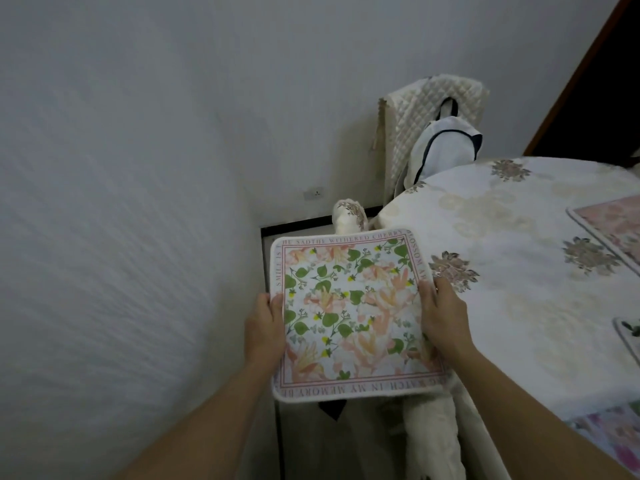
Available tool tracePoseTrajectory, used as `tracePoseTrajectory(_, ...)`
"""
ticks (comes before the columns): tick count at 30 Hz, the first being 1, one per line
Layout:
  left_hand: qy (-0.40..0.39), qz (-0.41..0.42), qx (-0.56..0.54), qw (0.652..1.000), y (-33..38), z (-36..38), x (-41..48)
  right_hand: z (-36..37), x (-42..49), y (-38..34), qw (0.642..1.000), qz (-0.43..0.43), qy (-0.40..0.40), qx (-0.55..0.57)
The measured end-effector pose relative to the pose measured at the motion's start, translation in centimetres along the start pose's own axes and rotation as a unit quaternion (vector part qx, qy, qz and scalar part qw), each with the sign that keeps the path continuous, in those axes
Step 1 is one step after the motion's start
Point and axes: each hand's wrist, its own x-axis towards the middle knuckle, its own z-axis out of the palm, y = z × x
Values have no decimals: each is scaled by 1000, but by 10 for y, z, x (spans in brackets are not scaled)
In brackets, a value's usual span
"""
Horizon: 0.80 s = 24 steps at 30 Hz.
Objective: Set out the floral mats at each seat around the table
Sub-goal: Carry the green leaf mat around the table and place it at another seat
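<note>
A square floral mat (353, 313) with pink flowers, green leaves and a lettered border hangs in the air beside the table's left edge. My left hand (265, 327) grips its left edge, thumb on top. My right hand (441, 315) grips its right edge. The round table (502, 306) wears a white cloth with embroidered flowers. Another pink floral mat (613, 226) lies on it at the right, a second mat's corner (628, 336) shows at the right edge, and a third mat (609, 434) sits at the lower right.
A chair with a quilted cream cover (433, 116) stands behind the table, a white bag (446, 147) with dark trim on it. A white wall (138, 202) fills the left. A covered chair back (349, 216) pokes up beyond the held mat.
</note>
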Motion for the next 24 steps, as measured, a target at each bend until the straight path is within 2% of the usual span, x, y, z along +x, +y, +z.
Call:
tracePoseTrajectory(12, -12, 53, 1, 999, 50, 7, 119, 20, 96, -46, 999, -22, 44, -7)
tracePoseTrajectory(20, -45, 111, 23, 993, 111, 57, 224, 23, 195, -43, 996, 18, 90, 8)
tracePoseTrajectory(24, -98, 134, 36, 986, 149, 87, 259, 14, 222, -30, 990, 55, 126, 33)
